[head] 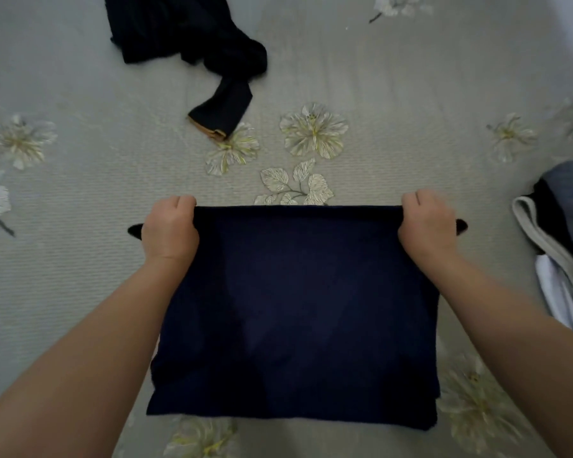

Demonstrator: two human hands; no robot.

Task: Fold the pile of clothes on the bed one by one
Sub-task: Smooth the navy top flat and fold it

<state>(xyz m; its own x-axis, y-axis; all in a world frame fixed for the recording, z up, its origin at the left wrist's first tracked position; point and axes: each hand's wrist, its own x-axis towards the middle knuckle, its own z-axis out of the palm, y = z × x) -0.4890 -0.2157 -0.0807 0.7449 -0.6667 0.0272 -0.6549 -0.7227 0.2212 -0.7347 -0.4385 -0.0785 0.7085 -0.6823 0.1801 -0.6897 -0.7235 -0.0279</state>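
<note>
Left hand (170, 226) clenched around the far left corner of a navy garment (295, 312), fingers curled under the edge, knuckles up. Right hand (427, 223) gripping the far right corner the same way, both at the same height and well apart, with the top edge pulled taut and straight between them. Small dark points of cloth sticking out past each fist on the outer side. Bare forearms running back toward the lower corners of the view. Navy garment already folded into a rough rectangle, spread flat below the held edge, its near edge lying on the bed (80, 276) close to the bottom of the view. Bed covered by a pale grey-green ribbed spread with embroidered cream and yellow flowers and leaves. Farther up the bed, well apart from the held piece, a crumpled black garment (186, 31) with one sleeve or leg trailing toward the middle, ending in a tan-lined cuff that touches a flower motif. At the right edge, near the right forearm, a stack of clothes (563, 246) in white, grey, black and blue, partly cut off by the frame; how neatly folded, hard to tell.
</note>
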